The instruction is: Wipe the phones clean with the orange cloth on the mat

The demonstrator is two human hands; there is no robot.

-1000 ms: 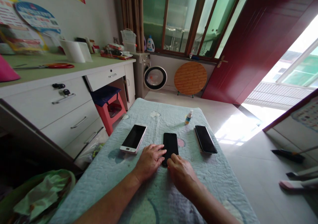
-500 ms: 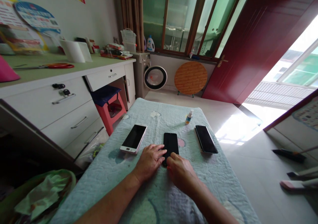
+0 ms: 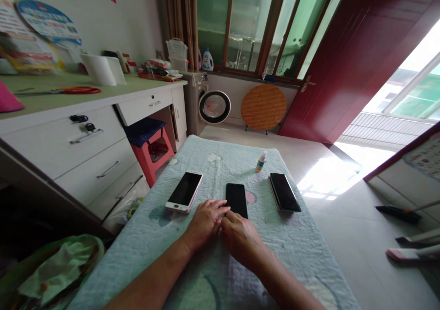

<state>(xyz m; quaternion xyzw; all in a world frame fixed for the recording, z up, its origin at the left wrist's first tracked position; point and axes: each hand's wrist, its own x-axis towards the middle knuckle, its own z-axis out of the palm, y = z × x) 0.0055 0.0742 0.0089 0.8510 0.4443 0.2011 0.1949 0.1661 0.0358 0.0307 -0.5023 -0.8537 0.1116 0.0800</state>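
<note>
A black smartphone (image 3: 236,200) lies face up on the quilted cloth (image 3: 192,273), its lower end covered by my hands. My left hand (image 3: 205,220) rests beside it, fingers stretched out and their tips at the phone's left edge. Closed and curled, my right hand (image 3: 241,234) sits over the phone's lower left corner, against my left fingertips; whatever it may pinch is hidden. To the left lies a white phone (image 3: 185,190) with a black screen, apparently on something pinkish. On the right, another dark phone (image 3: 284,192) lies on top of a lighter flat object.
A small spray bottle (image 3: 261,162) stands toward the cloth's far right. Left of the table are a red stool (image 3: 156,156) and a white-drawered desk (image 3: 92,158). A waste bin (image 3: 98,255) is at lower left. Beyond are an open-doored washing machine (image 3: 196,106) and a round wooden board (image 3: 264,107).
My right hand has shifted left, from the phone's lower middle to its lower left corner, close against my left fingers. My left hand and the phones have stayed in place.
</note>
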